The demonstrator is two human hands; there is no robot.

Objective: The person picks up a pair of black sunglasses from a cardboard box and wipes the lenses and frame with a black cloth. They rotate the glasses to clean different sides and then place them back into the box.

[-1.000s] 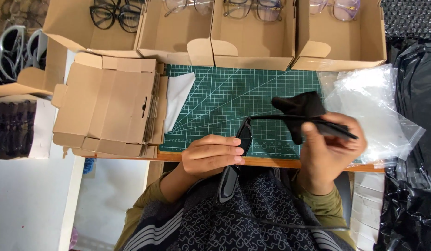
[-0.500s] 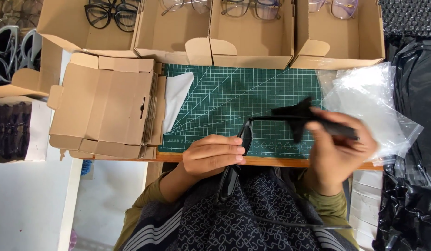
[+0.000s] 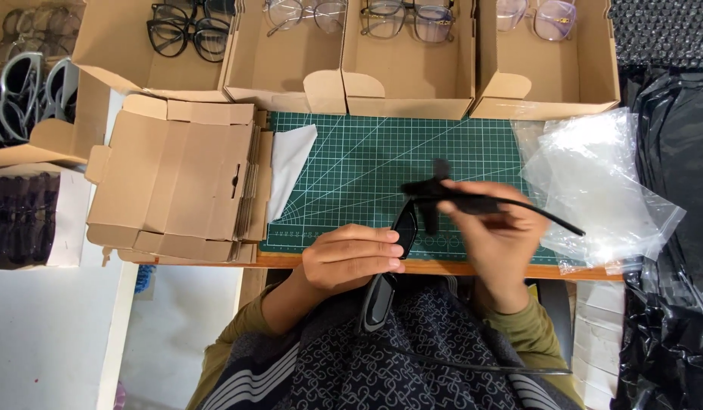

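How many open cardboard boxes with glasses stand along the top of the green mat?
4, in a row: left box with black frames, second, third, right box. More glasses lie at far left, their container partly cut off.

Black glossy plastic sunglasses (image 3: 401, 228); matt green gridded cutting mat (image 3: 351, 163); matt brown flat cardboard boxes (image 3: 177, 178); shiny clear crinkled plastic bags (image 3: 602, 182).

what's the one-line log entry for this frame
left hand: grips black sunglasses front | right hand: rubs temple with dark cloth | surface: green cutting mat
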